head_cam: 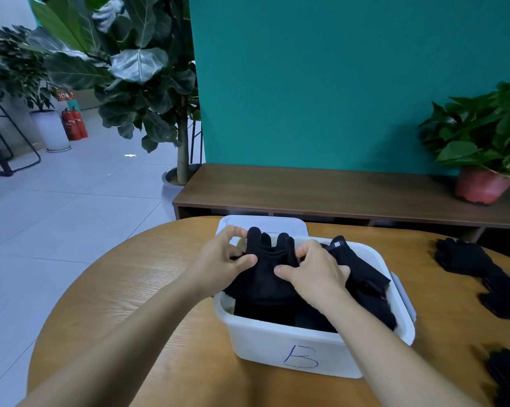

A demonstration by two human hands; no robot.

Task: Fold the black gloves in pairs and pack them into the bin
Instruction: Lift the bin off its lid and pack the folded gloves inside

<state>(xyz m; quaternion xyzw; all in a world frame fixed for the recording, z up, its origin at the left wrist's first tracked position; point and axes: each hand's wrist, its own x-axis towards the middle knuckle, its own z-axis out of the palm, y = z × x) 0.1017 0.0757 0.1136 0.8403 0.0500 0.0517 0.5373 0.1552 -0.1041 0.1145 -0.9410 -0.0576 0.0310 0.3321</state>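
1. One white bin, marked "B" in blue on its near wall, stood on the round wooden table.
2. Your left hand and your right hand were both over the bin. The fingers and thumbs of both were curled, pinching one bundle of black gloves from either side, its fingertips pointing away from you.
3. More packed gloves lay inside the bin, below and right of the bundle. They formed one dark mass, so a count could not be told.
4. Three heaps of loose gloves lay on the table right of the bin, apart from it.
5. Behind the table were one low wooden bench and two red fire extinguishers.
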